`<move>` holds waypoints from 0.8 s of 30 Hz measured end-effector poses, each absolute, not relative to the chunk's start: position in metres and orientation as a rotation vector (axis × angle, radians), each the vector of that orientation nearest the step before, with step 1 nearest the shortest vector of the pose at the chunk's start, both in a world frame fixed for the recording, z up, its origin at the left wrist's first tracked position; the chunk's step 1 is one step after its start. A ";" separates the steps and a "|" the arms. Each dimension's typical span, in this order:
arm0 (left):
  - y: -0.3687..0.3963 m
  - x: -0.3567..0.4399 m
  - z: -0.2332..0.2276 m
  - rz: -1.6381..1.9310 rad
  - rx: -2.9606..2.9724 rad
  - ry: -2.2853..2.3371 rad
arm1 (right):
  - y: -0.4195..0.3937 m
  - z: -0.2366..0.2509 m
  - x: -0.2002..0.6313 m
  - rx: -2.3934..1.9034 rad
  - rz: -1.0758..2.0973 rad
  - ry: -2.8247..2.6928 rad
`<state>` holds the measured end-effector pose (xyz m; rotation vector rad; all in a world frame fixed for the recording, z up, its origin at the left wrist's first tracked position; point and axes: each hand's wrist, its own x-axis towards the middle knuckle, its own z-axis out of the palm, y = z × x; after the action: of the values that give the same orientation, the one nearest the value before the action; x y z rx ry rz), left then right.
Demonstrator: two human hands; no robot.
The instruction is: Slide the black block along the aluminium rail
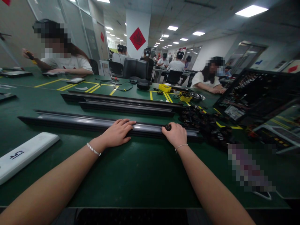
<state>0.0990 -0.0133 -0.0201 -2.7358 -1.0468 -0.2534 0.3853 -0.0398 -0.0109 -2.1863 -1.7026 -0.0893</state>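
A long black rail point(82, 121) with a shiny silver channel lies across the green table in front of me. My left hand point(120, 132) rests flat on its middle, fingers stretched over the channel. Farther right, my right hand point(176, 134) is closed around a small round black part point(168, 127) at the rail. The fingers cover most of that part, so its kind is unclear. Behind this rail lie two more dark rails, a shorter one point(126, 108) and a longer one point(105, 98). A heap of small black parts point(199, 120) sits just beyond my right hand.
A white box-like case point(28, 154) lies at the left. An open black computer case point(257, 93) stands at the right, near a blurred-out object point(249, 167). Cables point(114, 86) and a yellow bin point(164, 87) are at the back. Persons sit across the table point(131, 175).
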 end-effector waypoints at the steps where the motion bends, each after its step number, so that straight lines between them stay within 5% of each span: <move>1: -0.013 0.099 -0.020 -0.259 -2.736 -1.044 | -0.040 -0.012 0.385 -2.184 -0.093 -1.694; 24: -0.013 0.100 -0.019 -0.232 -2.743 -1.058 | -0.041 -0.011 0.399 -2.202 -0.087 -1.647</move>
<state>0.0998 -0.0128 -0.0188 -2.7426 -1.0578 -0.2316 0.3991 -0.0410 -0.0108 -2.2016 -1.6473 -0.0869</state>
